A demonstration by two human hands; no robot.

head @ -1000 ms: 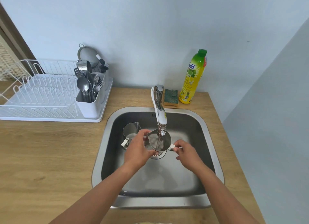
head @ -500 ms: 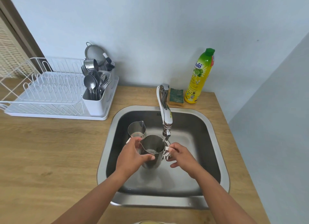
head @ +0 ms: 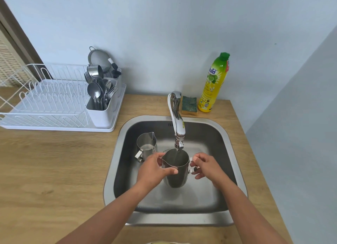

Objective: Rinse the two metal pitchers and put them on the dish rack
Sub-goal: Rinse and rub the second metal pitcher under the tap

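I hold a metal pitcher (head: 176,172) upright over the steel sink (head: 226,139), right under the faucet (head: 177,119). A thin stream of water runs from the spout into it. My left hand (head: 155,169) wraps its body on the spout side. My right hand (head: 206,166) pinches its handle. A second metal pitcher (head: 146,145) stands upright on the sink floor at the back left, untouched. The white dish rack (head: 52,105) sits on the wooden counter to the left of the sink.
A white cutlery holder (head: 102,105) full of spoons and forks stands at the rack's right end, with a strainer (head: 98,58) behind it. A green sponge (head: 189,103) and a yellow dish soap bottle (head: 214,83) stand behind the sink. A wall closes the right side.
The pitcher went from tilted on its side to upright with its mouth under the spout, and water now runs into it. Both hands kept their hold.
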